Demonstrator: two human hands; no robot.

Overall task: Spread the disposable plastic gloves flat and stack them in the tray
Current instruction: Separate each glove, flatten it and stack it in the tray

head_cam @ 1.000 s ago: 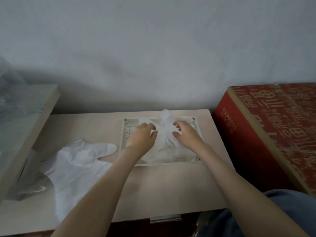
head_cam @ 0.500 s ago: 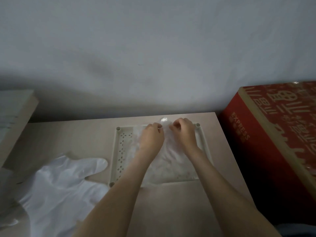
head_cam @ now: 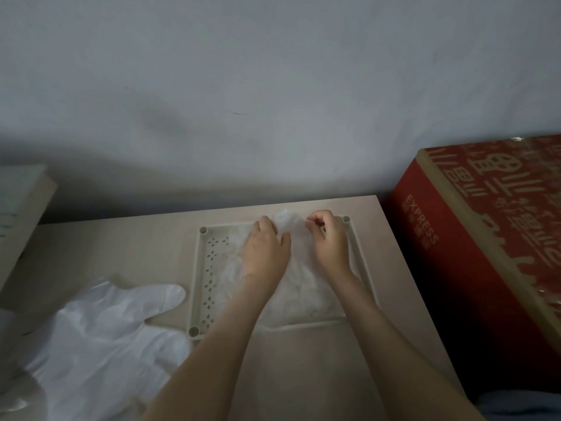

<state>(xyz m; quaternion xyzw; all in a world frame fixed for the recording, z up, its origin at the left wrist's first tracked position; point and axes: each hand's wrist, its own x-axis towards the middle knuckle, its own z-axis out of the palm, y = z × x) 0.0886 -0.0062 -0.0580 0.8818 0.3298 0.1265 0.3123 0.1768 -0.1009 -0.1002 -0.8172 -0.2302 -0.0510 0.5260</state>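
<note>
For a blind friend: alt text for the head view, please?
A person's hands spread a clear plastic glove in a pale tray: left hand resting on it, right hand pinching its far end. More gloves lie left, a red box right.

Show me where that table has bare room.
Bare tabletop lies left of the tray, beyond the loose gloves, and along its right edge by the red carton. Crowded: the tray, with the left hand, right hand and a glove.
</note>
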